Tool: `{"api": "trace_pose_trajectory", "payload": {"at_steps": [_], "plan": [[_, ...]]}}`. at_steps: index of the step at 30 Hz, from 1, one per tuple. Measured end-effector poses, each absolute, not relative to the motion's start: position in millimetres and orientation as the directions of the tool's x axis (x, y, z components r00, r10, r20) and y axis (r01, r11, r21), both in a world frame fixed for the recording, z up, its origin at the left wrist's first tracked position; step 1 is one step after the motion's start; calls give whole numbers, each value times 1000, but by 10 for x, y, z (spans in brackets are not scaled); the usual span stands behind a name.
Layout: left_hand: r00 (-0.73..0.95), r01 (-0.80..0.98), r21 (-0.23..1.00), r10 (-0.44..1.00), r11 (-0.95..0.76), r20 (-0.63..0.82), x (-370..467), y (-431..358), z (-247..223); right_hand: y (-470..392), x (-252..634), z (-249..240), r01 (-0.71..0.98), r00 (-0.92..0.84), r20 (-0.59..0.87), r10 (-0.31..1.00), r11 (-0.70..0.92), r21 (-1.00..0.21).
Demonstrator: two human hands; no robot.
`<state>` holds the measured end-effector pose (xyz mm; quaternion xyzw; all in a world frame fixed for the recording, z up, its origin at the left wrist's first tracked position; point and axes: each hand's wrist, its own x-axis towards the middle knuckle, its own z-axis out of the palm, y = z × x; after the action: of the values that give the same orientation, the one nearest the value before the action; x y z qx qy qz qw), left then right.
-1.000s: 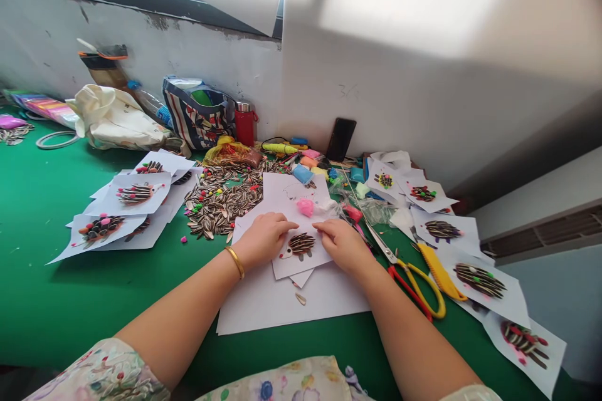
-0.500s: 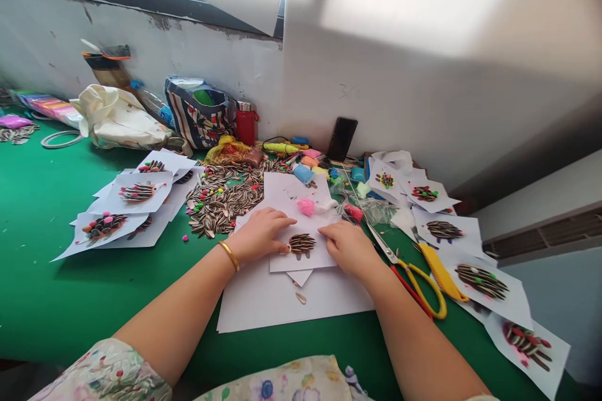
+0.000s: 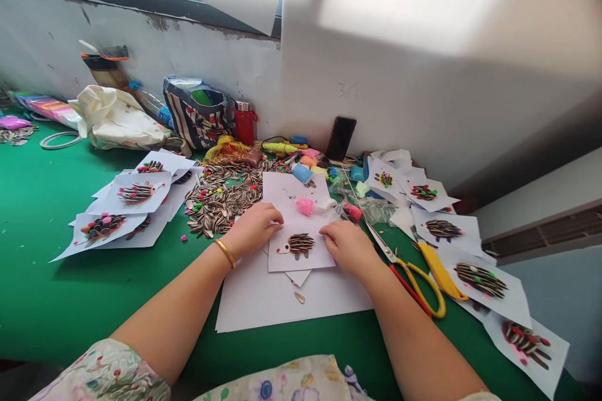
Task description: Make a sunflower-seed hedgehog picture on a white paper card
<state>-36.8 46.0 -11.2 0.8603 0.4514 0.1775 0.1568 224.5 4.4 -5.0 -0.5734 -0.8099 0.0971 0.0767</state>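
A small paper card [image 3: 282,262] lies on larger white sheets, bearing a hedgehog picture [image 3: 301,242] made of striped sunflower seeds. Its pale snout has a red nose and a black eye. At the card's upper left edge is my left hand [image 3: 256,229], fingers curled and closed on the edge. My right hand [image 3: 350,247] grips the opposite edge with thumb and bent fingers. Just beyond the card, a lump of pink clay [image 3: 305,206] rests on another sheet [image 3: 273,191]. One loose seed [image 3: 299,297] sits below the card.
Sunflower seeds [image 3: 221,197] are heaped to the left, near stacked hedgehog cards [image 3: 136,193]. Scissors [image 3: 409,269] and a yellow cutter [image 3: 442,272] lie right, beside more cards [image 3: 489,282]. A phone [image 3: 342,138] leans on the wall; a red flask [image 3: 244,124] and bags stand behind.
My left hand has drawn back from the hedgehog's head to the card's edge, uncovering the face. Its fingers have curled in. My right hand has barely moved.
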Motion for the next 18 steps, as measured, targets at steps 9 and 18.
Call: {"api": "trace_pose_trajectory", "payload": {"at_steps": [9, 18], "plan": [[410, 779, 443, 895, -443, 175, -268, 374, 32, 50, 2250, -84, 918, -317, -6, 948, 305, -255], [709, 704, 296, 663, -646, -239, 82, -370, 220, 36, 2227, -74, 922, -319, 20, 947, 316, -223]]}}
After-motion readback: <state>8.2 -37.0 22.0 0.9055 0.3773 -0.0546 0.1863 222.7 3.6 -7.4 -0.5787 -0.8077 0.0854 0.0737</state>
